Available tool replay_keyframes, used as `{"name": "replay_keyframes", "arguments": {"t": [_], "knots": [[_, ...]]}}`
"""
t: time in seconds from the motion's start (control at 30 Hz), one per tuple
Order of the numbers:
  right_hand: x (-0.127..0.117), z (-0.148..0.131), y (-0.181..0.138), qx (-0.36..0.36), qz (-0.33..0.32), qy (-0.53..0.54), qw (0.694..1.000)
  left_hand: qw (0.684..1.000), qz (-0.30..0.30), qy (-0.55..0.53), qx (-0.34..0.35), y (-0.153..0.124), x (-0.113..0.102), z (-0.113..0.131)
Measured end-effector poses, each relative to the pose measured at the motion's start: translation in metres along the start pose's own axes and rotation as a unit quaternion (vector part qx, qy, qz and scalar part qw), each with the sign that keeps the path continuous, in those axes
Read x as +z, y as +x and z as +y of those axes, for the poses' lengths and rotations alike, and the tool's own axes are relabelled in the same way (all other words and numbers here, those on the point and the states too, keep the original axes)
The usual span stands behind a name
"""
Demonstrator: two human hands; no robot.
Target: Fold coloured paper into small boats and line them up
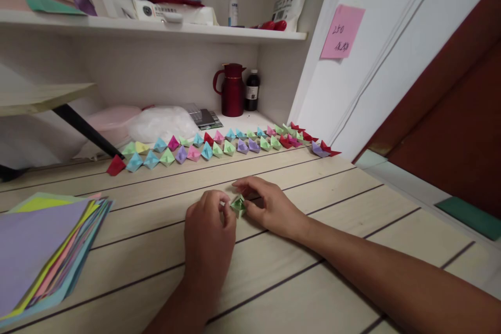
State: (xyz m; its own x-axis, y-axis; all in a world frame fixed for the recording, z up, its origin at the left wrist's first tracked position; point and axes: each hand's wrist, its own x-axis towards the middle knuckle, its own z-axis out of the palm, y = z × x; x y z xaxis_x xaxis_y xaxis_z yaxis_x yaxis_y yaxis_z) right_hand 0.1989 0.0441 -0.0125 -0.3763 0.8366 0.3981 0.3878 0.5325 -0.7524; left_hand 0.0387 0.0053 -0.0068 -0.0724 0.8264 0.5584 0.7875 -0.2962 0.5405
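Observation:
A small folded green paper piece (238,205) sits low over the pale wooden floor (164,250), pinched between both my hands. My left hand (208,235) grips its left side with curled fingers. My right hand (266,204) holds its right side, fingers bent around it. Behind them runs a long double row of folded paper boats (219,147) in red, blue, green, pink and purple. A stack of coloured paper sheets (43,250) lies at the left.
A dark red jug (231,90) and a dark bottle (252,91) stand in the white shelf recess. Clear plastic bags (162,122) lie beside them. A pink note (342,31) sticks on the white door frame. A dark table leg (84,130) slants down at the left.

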Motion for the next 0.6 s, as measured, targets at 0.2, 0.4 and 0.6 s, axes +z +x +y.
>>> {"name": "replay_keyframes", "arguments": {"t": [0.2,0.4,0.6], "knots": [[-0.004,-0.003,0.002,0.0,-0.012,-0.044,0.999,0.997,-0.04,-0.061,0.015,0.0,0.006,-0.005],[-0.008,-0.011,0.004,-0.019,-0.03,-0.101,0.994,0.993,-0.112,0.015,0.022,-0.001,0.009,-0.006],[-0.007,-0.005,0.003,-0.007,-0.022,-0.074,0.997,0.982,-0.17,0.073,0.024,0.0,0.004,-0.003]]}}
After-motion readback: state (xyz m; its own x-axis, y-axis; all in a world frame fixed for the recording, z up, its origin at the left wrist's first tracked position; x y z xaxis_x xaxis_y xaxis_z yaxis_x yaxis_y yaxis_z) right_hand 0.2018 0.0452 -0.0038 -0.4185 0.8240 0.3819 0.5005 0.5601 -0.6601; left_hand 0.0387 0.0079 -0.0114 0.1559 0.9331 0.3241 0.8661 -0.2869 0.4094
